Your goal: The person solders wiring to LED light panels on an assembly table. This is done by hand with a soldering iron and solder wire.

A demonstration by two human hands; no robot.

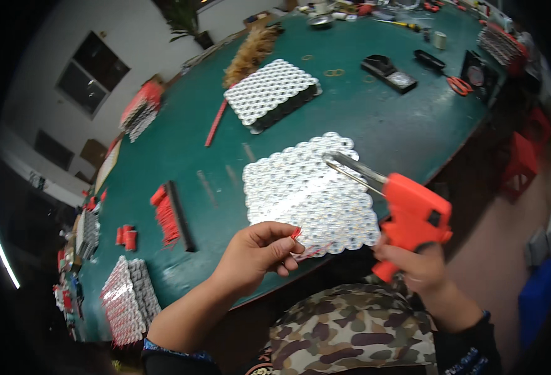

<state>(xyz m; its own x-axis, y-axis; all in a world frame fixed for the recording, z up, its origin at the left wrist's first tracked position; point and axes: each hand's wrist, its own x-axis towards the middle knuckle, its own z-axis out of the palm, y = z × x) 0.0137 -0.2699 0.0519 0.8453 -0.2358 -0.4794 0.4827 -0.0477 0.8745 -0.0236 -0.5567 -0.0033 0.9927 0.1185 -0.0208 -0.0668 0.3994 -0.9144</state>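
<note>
Green felt covers the big round table (375, 125), and near its close edge lies a hexagon-shaped slab of white tubes (310, 190) packed upright, the thing in hand. A second slab (272, 90) sits farther off, and a third (128, 300) lies at the near left beside loose red bundles (166, 219). The right hand (416, 265) is clenched round the grip of an orange glue gun (416, 215), its metal nozzle resting over the near slab's far right part. The left hand (253, 253) pinches a few thin red fuses (303, 247) between thumb and fingertips, right at the slab's near edge. I cannot see fuses standing in the tubes, so by my guess most of the slab is yet to be worked. Scissors (458, 84) and small trays lie far right, well apart. Open felt surrounds the slab left and far; the table edge runs just under both hands, leaving little room there.
</note>
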